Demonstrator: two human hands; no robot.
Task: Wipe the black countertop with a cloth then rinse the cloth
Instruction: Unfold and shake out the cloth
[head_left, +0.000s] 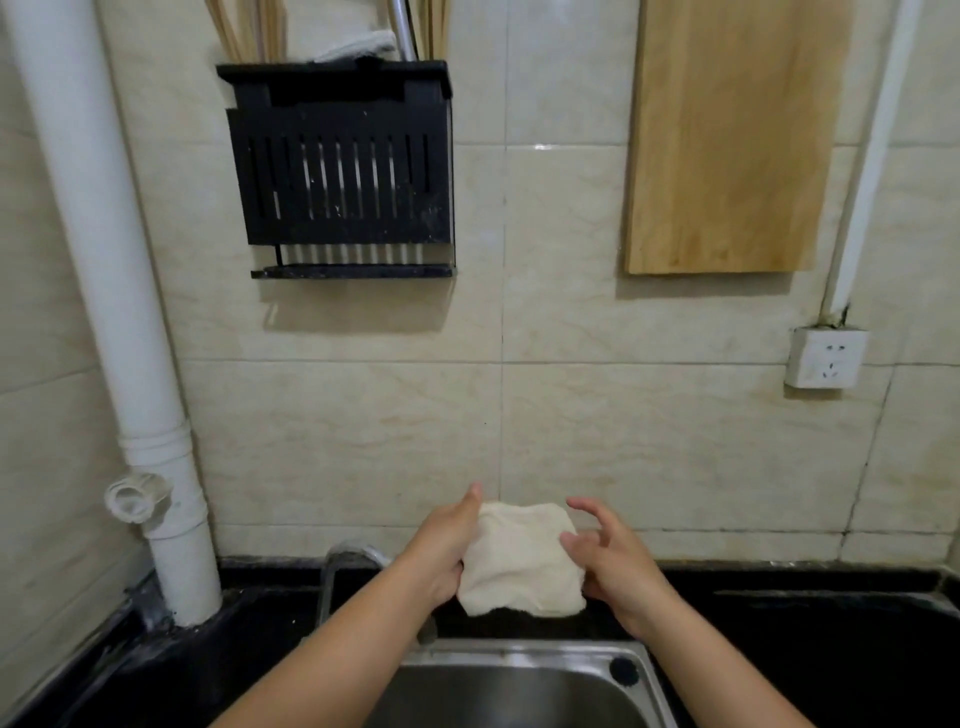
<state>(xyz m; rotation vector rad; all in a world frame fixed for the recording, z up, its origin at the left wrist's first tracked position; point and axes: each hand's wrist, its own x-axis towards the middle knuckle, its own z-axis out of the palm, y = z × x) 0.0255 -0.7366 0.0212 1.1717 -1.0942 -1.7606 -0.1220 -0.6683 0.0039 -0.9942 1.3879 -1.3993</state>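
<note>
A cream cloth (519, 561) is held up in the air between both hands, above the back rim of the steel sink (524, 691). My left hand (447, 545) grips the cloth's left edge, thumb pointing up. My right hand (613, 561) holds the right edge with its lower fingers, while the upper fingers are spread and loosely curled off the cloth. The black countertop (789, 639) runs along the wall on both sides of the sink. The tap (343, 566) stands behind my left forearm, partly hidden.
A white drain pipe (130, 364) runs down the left wall to the counter. A black utensil rack (343, 166) and a wooden cutting board (727, 140) hang on the tiled wall. A wall socket (826, 358) sits at the right.
</note>
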